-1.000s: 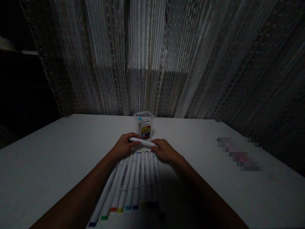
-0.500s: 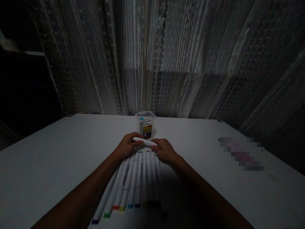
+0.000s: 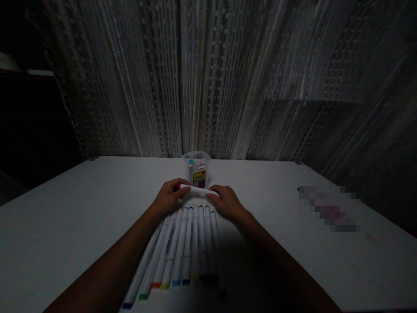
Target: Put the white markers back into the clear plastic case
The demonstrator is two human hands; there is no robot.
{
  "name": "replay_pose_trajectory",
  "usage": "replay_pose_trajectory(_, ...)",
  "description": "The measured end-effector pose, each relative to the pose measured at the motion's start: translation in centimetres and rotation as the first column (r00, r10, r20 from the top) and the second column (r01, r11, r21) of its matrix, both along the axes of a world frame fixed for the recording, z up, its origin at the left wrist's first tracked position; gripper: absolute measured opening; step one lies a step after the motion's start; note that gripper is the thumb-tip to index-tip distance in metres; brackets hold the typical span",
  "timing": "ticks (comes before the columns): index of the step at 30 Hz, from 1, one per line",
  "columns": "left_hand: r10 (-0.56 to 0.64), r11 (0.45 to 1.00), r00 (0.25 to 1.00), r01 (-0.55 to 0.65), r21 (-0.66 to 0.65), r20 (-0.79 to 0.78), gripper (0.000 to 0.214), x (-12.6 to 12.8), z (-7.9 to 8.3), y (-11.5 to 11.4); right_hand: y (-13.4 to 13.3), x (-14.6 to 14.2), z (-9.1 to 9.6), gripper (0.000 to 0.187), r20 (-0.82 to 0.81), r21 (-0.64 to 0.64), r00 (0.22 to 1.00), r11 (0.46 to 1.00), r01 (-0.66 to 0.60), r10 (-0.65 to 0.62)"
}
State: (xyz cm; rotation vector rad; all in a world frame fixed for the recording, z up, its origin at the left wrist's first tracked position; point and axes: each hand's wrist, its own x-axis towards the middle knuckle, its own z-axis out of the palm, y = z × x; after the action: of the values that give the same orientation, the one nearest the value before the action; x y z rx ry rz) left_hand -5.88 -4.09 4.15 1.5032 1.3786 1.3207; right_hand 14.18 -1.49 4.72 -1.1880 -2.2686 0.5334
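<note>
White slim-barrelled marker with a pink end (image 3: 197, 190): held crosswise between the 2 hands, roughly level, above the table. Left hand (image 3: 167, 198) is closed on the pink end, thumb in front, fingers behind. Right hand (image 3: 228, 202) pinches the other end, which looks dark; mostly hidden by the fingers. Mid-barrel is bare between the 2 grips.

Nearer the person, just below the hands: row of about 10 white markers with coloured ends (image 3: 187, 243), side by side, fanning slightly. Near ends read purple, green, orange, yellow, light blue, dark blue from the left; rightmost too dark to tell.

Just beyond the held marker: clear plastic tub with a yellow-and-dark label (image 3: 197, 165), upright, light-blue-ended marker (image 3: 191, 167) showing at its left side.

Surface: plain white table (image 3: 81, 208), right foreground in shadow. Pixelated patch (image 3: 329, 211) at right, contents unreadable. Grey striped textured curtain (image 3: 208, 78) behind; room dim, near black at left.

Vs 0.5 s ago: pink end now visible, wasn't then. Grips sit wider apart, more barrel exposed, marker closer to level. Row and tub unchanged.
</note>
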Motion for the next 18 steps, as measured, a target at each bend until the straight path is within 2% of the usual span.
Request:
replay_pose_trajectory(4,-0.015,0.999,0.997,0.012,0.053,0.069,0.038,-0.24,-0.21,0.23,0.08,0.12,-0.11,0.021,0.001,-0.010,1.000,1.000,0.016,-0.016)
replay_pose_trajectory(10,-0.001,0.999,0.988,-0.008,0.053,0.157,0.044,-0.39,-0.33,0.32,0.05,0.11,-0.13,0.024,0.002,-0.030,0.999,0.999,0.038,-0.038)
replay_pose_trajectory(18,0.063,0.988,0.984,-0.085,0.127,0.167,0.038,-0.98,-0.36,0.64,0.35,0.19,-0.42,0.026,-0.022,-0.030,0.998,0.998,0.056,-0.057)
